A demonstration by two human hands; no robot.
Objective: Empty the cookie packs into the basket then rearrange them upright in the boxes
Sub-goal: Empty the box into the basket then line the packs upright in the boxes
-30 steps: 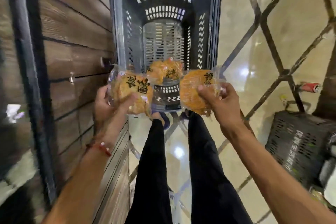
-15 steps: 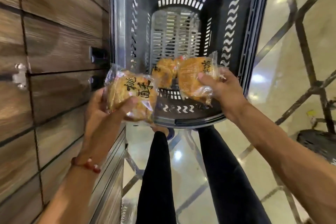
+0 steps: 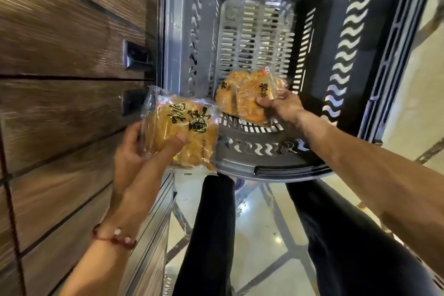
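Pinches clear-wrapped golden cookie pack (image 3: 252, 101) in right hand (image 3: 283, 108), now carried over the rim into dark slotted plastic basket (image 3: 276, 172), against another pack (image 3: 224, 94) inside. Grips second printed cookie pack (image 3: 182, 127) in left hand (image 3: 134, 151), outside near rim, undropped. Indicates emptying underway.

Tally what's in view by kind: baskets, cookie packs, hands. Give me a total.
Baskets: 1, the dark basket.
Cookie packs: 3, the left-hand pack, the right-hand pack and the loose pack lying inside the basket behind it.
Hands: 2, the left hand and the right hand, each gripping a pack.
Total: 6.
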